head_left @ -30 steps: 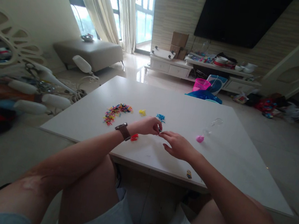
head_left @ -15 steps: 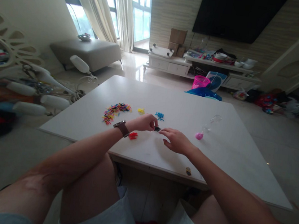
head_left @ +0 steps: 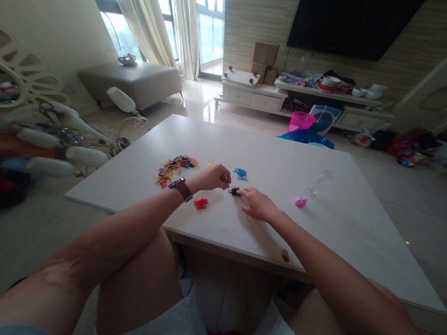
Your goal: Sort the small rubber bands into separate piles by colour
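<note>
A small pile of black pieces [head_left: 234, 191] lies on the white table [head_left: 309, 162] between my hands. Just left of it, slightly raised, is my left hand [head_left: 217, 177], wearing a brown-strapped watch [head_left: 181, 188]; its fingers are curled together, and whatever they may hold is too small to make out. My right hand [head_left: 258, 203] touches the pile's right edge with an outstretched finger, the other fingers partly bent. Red pieces [head_left: 200, 204] sit in a little heap near my left wrist. Blue pieces [head_left: 240, 174] are beyond the black ones, and yellow pieces [head_left: 212, 164] are partly hidden behind my left hand.
A curved heap of mixed coloured pieces [head_left: 172, 169] spreads at the table's left. On the right are a pink object [head_left: 300, 202] and a clear plastic item [head_left: 324, 176]. A small yellow-and-dark figure [head_left: 285, 255] lies at the near edge. White lamp shades [head_left: 84, 156] stand left.
My left hand has lifted slightly away from the black pile, up and left. My right hand's fingers have bent more, with one finger now at the pile. The view has shifted slightly.
</note>
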A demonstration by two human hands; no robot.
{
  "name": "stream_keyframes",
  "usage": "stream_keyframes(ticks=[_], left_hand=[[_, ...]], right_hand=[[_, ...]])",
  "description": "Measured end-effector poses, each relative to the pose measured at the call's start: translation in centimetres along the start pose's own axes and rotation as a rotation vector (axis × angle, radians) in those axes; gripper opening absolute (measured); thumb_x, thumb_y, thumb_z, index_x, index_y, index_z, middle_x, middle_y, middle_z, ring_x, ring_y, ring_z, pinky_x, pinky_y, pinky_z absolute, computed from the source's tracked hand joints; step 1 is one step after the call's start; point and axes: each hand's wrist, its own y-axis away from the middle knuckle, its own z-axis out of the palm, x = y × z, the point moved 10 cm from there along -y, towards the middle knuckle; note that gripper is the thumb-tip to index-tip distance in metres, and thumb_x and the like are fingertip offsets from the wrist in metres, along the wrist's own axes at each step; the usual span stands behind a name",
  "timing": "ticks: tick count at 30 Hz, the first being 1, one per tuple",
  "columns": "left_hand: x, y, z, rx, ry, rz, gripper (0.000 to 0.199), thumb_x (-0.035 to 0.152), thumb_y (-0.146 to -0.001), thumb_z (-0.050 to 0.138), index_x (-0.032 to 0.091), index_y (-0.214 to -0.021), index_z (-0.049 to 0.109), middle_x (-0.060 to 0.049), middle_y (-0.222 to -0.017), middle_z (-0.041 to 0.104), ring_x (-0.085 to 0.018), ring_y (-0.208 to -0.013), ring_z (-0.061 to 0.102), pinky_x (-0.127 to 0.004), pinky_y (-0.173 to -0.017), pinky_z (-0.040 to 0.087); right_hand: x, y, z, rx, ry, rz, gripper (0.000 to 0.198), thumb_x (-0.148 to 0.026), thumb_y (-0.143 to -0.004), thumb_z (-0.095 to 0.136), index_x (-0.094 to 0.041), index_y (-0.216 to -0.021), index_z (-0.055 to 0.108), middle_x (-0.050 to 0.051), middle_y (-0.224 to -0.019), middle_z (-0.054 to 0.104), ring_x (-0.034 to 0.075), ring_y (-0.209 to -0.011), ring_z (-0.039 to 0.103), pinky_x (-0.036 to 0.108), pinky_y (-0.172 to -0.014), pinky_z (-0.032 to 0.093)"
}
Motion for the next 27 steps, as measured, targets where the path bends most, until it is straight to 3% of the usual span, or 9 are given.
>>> stream_keyframes(ticks=[6, 11, 19, 23, 27], left_hand=[[0.0, 0.2, -0.3, 0.029, 0.056, -0.031, 0.006, 0.018, -0.073, 0.074, 0.013, -0.076, 0.072, -0.006, -0.066, 0.074, -0.015, -0.059, 0.066, -0.022, -0.052, 0.043], [0.5, 0.3, -0.2, 0.027, 0.107, -0.019, 0.007, 0.019, -0.074, 0.075, 0.013, -0.076, 0.072, -0.006, -0.065, 0.073, -0.014, -0.058, 0.066, -0.021, -0.052, 0.044], [0.8, -0.1, 0.4, -0.020, 0.215, 0.004, 0.007, 0.016, -0.073, 0.076, 0.013, -0.077, 0.072, -0.006, -0.066, 0.074, -0.014, -0.060, 0.067, -0.022, -0.057, 0.050], [-1.5, -0.3, -2.8, 0.089, 0.145, -0.028, 0.014, 0.015, -0.067, 0.079, 0.012, -0.079, 0.073, -0.008, -0.068, 0.075, -0.016, -0.061, 0.068, -0.024, -0.059, 0.051], [-5.9, 0.5, -6.8, 0.191, 0.091, -0.142, 0.020, 0.019, -0.062, 0.083, 0.012, -0.078, 0.074, -0.009, -0.072, 0.076, -0.019, -0.067, 0.070, -0.026, -0.060, 0.052]], right_hand=[[-0.8, 0.5, -2.3, 0.154, -0.122, -0.080, 0.039, -0.019, -0.088, 0.061, -0.018, -0.127, 0.064, 0.012, -0.130, 0.066, 0.026, -0.125, 0.059, 0.042, -0.109, 0.048], [-3.1, 1.9, -3.0, 0.189, -0.157, -0.242, 0.047, -0.017, -0.086, 0.062, -0.022, -0.133, 0.062, 0.011, -0.146, 0.055, 0.028, -0.135, 0.052, 0.047, -0.113, 0.046], [-3.6, 2.0, -3.1, 0.199, -0.139, -0.222, 0.058, -0.018, -0.088, 0.060, -0.021, -0.145, 0.053, 0.012, -0.147, 0.056, 0.028, -0.136, 0.051, 0.049, -0.115, 0.045], [-3.6, 2.0, -3.6, 0.189, -0.132, -0.200, 0.053, -0.018, -0.089, 0.060, -0.021, -0.141, 0.056, 0.011, -0.146, 0.057, 0.027, -0.136, 0.051, 0.047, -0.115, 0.045], [-3.9, 2.4, -3.9, 0.176, -0.117, -0.197, 0.040, -0.017, -0.088, 0.061, -0.021, -0.128, 0.063, 0.011, -0.142, 0.059, 0.026, -0.132, 0.054, 0.045, -0.113, 0.046]])
